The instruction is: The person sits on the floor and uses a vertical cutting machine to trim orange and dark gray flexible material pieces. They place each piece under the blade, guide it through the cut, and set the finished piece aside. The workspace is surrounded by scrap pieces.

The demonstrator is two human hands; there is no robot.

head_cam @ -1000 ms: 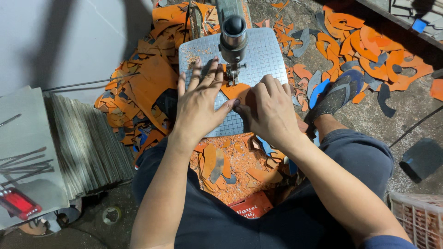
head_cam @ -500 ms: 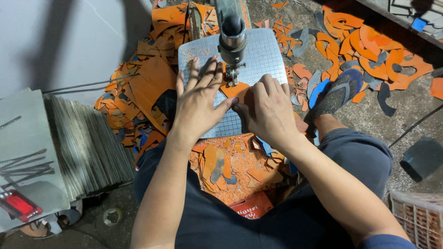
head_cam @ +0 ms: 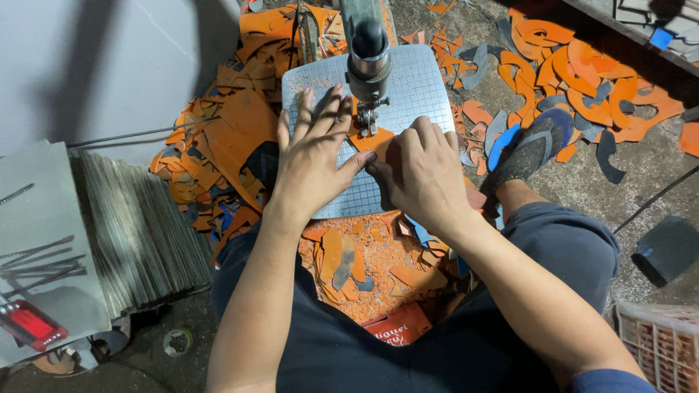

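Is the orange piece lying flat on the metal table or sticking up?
Flat. The orange piece lies on the gridded table, pressed under the left hand and right hand.

left hand (head_cam: 313,164) flat | right hand (head_cam: 421,175) | orange piece (head_cam: 373,140) | saw table (head_cam: 422,91)

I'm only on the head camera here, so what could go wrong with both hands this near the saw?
1. The left hand and right hand press the orange piece flat right beside the blade; a slip could bring fingertips into it.
2. The orange offcuts piled in the lap and around the grid-marked table could probably snag or shift the piece.
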